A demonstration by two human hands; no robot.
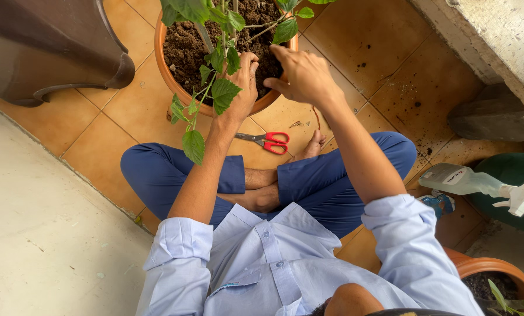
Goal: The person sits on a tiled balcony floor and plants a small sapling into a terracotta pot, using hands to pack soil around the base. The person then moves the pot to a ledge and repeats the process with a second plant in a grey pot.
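Note:
A terracotta pot (pixel 167 70) of dark soil (pixel 186 47) stands on the tiled floor in front of my crossed legs. A green leafy plant (pixel 224 93) grows in it, and its stems hang over the near rim. My left hand (pixel 243 88) rests on the soil beside the stems with fingers curled; leaves hide part of it. My right hand (pixel 301 75) is at the pot's near right rim, fingertips pressed down into the soil, with nothing seen in it. Red-handled scissors (pixel 269 141) lie on the tiles just below the pot, between my knees.
A large dark brown pot (pixel 57 47) stands at the upper left. A clear spray bottle (pixel 469 181) lies by my right knee, in front of a green container (pixel 516 175). A second terracotta pot (pixel 490 268) sits at the lower right. A concrete ledge (pixel 496 35) and grey block (pixel 490 114) are at the right.

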